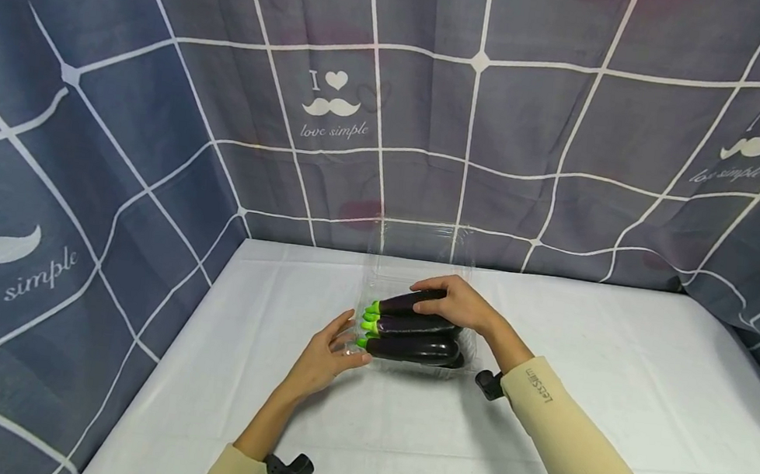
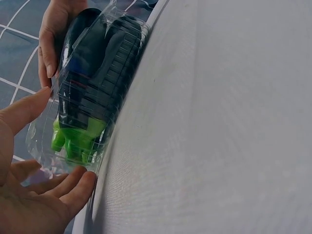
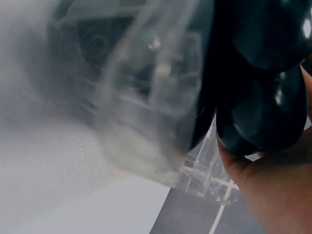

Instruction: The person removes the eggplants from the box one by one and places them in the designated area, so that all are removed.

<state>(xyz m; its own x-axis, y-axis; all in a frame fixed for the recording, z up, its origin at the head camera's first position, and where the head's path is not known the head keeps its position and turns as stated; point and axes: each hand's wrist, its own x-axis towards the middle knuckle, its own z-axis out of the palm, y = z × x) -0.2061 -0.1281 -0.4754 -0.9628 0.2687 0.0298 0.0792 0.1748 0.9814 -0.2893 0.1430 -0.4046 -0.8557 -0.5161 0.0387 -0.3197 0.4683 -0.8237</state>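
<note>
Several dark, glossy eggplants (image 1: 413,348) with bright green stem ends lie side by side in a clear plastic clamshell box (image 1: 469,350). The box's lid (image 1: 420,253) stands raised at the back. My right hand (image 1: 454,303) grips the rearmost eggplant (image 1: 401,303) from above; in the right wrist view its thumb lies against a dark rounded end. At the box's left end, by the green stems (image 2: 75,141), my left hand (image 1: 324,356) has its fingers spread, and the fingertips touch the clear plastic. The left wrist view shows the eggplants through the box wall.
A white cloth (image 1: 571,353) covers the table under the box. Grey-blue checked curtains (image 1: 520,120) hang behind and at both sides. Each wrist carries a small black camera (image 1: 290,471).
</note>
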